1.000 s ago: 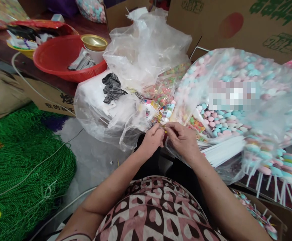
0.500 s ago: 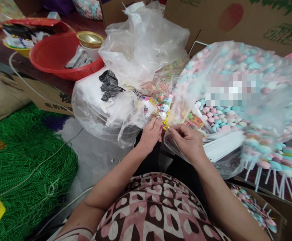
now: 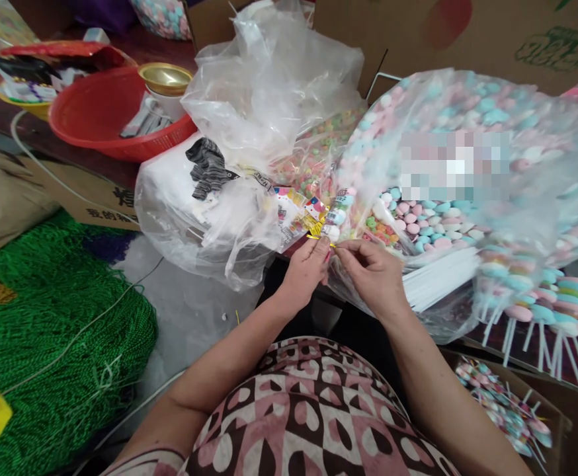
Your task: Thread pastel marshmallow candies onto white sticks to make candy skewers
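My left hand (image 3: 303, 272) is closed in a pinch, low on a marshmallow candy stick in a printed clear wrapper (image 3: 338, 217). A gold-yellow twist tie (image 3: 313, 237) crosses at its fingertips. Just to the right, my right hand (image 3: 374, 272) has thumb and forefinger pinched on the other end of the tie. The fingertips of both hands are almost touching. Behind them lie small printed wrappers (image 3: 289, 210) and several more yellow ties (image 3: 317, 227). The lower part of the held candy is hidden by my left fingers.
To the right are a large bag of pastel marshmallows (image 3: 438, 221), white sticks (image 3: 440, 279) and marshmallow skewers (image 3: 549, 304). A box of wrapped ones (image 3: 507, 403) stands below. Gummy rings (image 3: 313, 173) lie behind. Left are a red basket (image 3: 90, 112) and green cords (image 3: 71, 317).
The yellow tie now stretches sideways across my left fingertips, its end pinched by my right hand. Both hands stay close together. The view has shifted slightly.
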Available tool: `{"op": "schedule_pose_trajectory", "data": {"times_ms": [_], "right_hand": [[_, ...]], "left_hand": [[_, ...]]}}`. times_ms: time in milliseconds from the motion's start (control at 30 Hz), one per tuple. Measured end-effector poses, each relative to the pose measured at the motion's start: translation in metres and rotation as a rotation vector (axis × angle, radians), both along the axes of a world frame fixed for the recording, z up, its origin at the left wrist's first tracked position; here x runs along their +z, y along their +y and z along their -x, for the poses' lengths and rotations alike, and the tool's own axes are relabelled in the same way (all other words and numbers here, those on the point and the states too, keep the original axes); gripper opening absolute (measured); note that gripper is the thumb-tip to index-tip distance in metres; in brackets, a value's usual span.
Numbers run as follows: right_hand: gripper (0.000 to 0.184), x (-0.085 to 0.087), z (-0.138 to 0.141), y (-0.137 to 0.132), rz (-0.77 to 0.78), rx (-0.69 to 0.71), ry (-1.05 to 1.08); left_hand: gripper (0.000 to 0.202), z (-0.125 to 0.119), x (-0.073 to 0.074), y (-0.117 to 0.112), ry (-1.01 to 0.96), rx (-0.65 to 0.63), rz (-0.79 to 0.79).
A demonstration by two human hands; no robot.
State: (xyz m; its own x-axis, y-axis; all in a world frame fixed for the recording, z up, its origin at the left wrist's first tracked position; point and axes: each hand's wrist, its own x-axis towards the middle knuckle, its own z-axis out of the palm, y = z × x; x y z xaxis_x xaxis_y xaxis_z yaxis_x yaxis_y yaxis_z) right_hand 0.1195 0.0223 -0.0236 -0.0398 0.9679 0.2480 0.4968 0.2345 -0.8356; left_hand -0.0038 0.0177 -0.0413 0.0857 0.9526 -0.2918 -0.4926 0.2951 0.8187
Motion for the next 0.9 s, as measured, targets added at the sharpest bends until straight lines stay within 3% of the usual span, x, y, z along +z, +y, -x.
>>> {"op": "schedule_pose_trajectory", "data": {"times_ms": [200,300,433,533,667,767,900], "right_hand": [[0.024,-0.002,-0.009,-0.002,0.272,0.051,0.446],[0.027,-0.001,-0.017,-0.002,0.317,0.111,0.513],[0.037,0.002,-0.028,-0.003,0.431,0.303,0.555],[0.033,-0.001,-0.031,-0.004,0.460,0.363,0.582],[0.033,-0.012,-0.026,-0.002,0.315,0.182,0.557],[0.024,-0.014,-0.020,-0.002,0.083,0.035,0.349],[0.016,-0.009,-0.016,-0.005,-0.181,-0.015,0.056]], "left_hand": [[0.040,0.006,0.014,-0.005,-0.236,-0.313,-0.013],[0.036,0.010,0.016,-0.008,-0.343,-0.465,0.049],[0.037,0.012,0.019,-0.010,-0.450,-0.657,0.158],[0.038,0.010,0.021,-0.011,-0.521,-0.718,0.186],[0.037,0.004,0.024,-0.012,-0.531,-0.642,0.184],[0.040,-0.004,0.025,-0.012,-0.415,-0.448,0.166],[0.047,-0.013,0.024,-0.012,-0.212,-0.186,0.085]]}}
